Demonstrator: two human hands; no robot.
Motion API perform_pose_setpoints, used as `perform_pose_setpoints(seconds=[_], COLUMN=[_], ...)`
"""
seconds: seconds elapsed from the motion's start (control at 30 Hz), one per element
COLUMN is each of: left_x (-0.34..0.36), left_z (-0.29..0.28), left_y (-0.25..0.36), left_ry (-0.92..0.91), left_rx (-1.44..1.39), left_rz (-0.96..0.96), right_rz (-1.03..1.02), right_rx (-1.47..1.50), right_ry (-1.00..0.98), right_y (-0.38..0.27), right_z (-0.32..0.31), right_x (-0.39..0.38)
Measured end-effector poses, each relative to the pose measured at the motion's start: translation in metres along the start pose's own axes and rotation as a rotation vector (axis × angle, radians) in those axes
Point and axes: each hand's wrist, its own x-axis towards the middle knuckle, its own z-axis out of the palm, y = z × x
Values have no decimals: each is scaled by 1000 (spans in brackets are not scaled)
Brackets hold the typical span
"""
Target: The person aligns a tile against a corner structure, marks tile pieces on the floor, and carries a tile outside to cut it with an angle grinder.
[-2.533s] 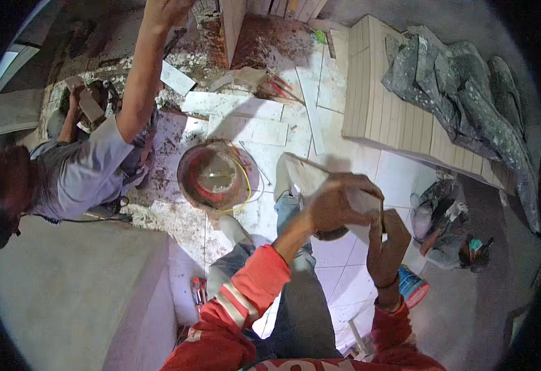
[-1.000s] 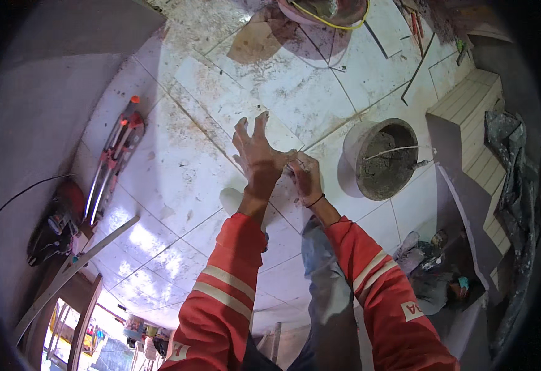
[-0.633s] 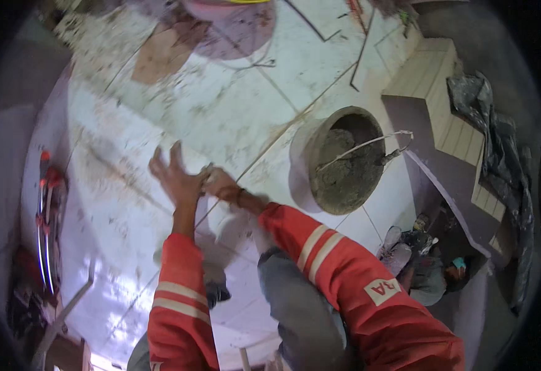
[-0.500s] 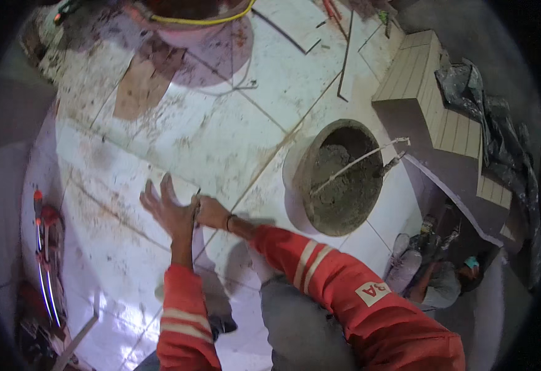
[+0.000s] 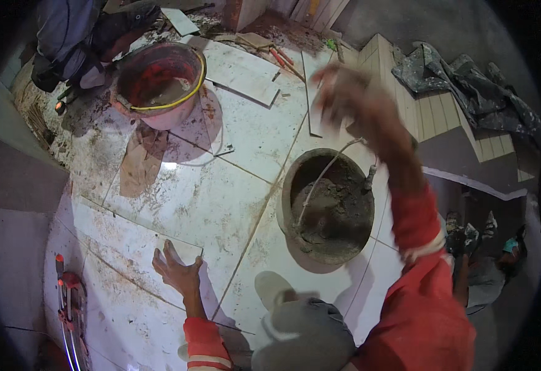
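My left hand [image 5: 180,272] rests with spread fingers on a pale, dirt-smudged tile strip [image 5: 128,229] lying on the floor at lower left of centre. My right hand [image 5: 357,102] is raised toward the upper right and smeared by motion, so its grip is unclear. Below it stands a mortar-crusted bucket [image 5: 329,210] with grey mix inside and a thin handle across it. My knee [image 5: 301,334] is bent at the lower edge, beside the left forearm.
A co-worker's legs [image 5: 72,37] are at upper left, beside a red bucket [image 5: 165,111] with yellow handle. Loose tiles [image 5: 239,68], a tile cutter [image 5: 72,303], plank-patterned steps [image 5: 443,117] under a dark sheet [image 5: 468,93], and what looks like another person [image 5: 487,278] at lower right surround me.
My right hand has left the tile's edge beside my left hand and risen to the upper right. My left hand stays on the tile. The view has tilted up, showing the co-worker's legs.
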Motion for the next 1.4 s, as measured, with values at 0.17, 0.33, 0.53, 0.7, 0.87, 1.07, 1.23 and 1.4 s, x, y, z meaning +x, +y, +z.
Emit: perform_pose_setpoints(seconds=[0.17,0.33,0.53,0.7,0.87,1.07,1.23,1.4], left_x=[7,2,10,10,8,10,11,13], left_z=[15,0,14,12,14,14,9,3], left_y=[4,-1,5,9,1,9,13,17], left_ry=[12,-3,-21,-40,-17,-47,-44,-51], left_rx=[-25,20,26,17,-36,54,59,30], left_rz=[67,-26,96,65,29,46,24,8], right_rz=[552,998,966,1104,957,975,805,333], right_rx=[-662,-750,-937,-635,-811,-932,-1277,-1027], right_ry=[-11,-150,53,296,374,280,-66,-536], right_y=[273,365,410,413,450,460,390,337], right_z=[-223,-115,-96,-88,-107,-126,-91,13], right_x=[33,25,10,10,-7,-6,51,164])
